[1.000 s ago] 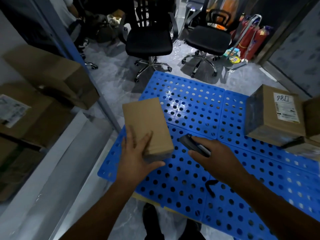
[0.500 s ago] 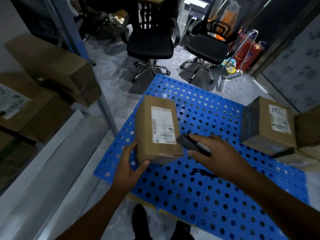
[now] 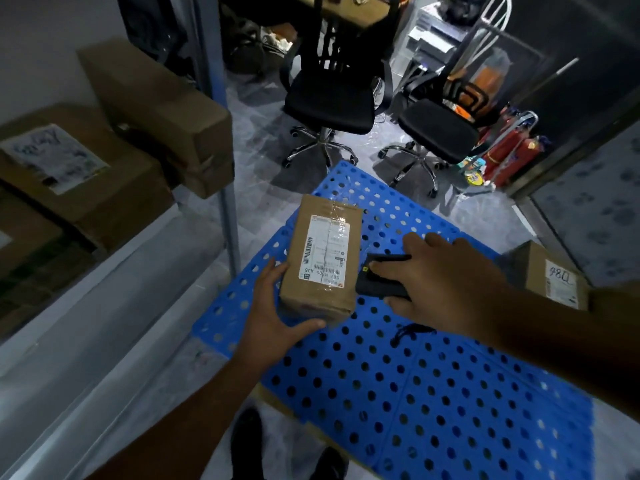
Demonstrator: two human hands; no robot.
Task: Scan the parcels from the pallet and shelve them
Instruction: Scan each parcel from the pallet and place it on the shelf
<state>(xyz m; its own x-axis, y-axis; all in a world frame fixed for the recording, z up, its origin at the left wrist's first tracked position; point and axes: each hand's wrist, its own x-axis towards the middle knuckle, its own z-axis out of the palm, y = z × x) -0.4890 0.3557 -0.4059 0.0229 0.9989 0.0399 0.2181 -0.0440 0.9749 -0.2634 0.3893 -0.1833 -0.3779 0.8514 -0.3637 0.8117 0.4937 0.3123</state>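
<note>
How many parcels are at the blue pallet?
2. One parcel in the left hand, over the pallet's left part; a second parcel at its right edge. The right arm may hide more.
</note>
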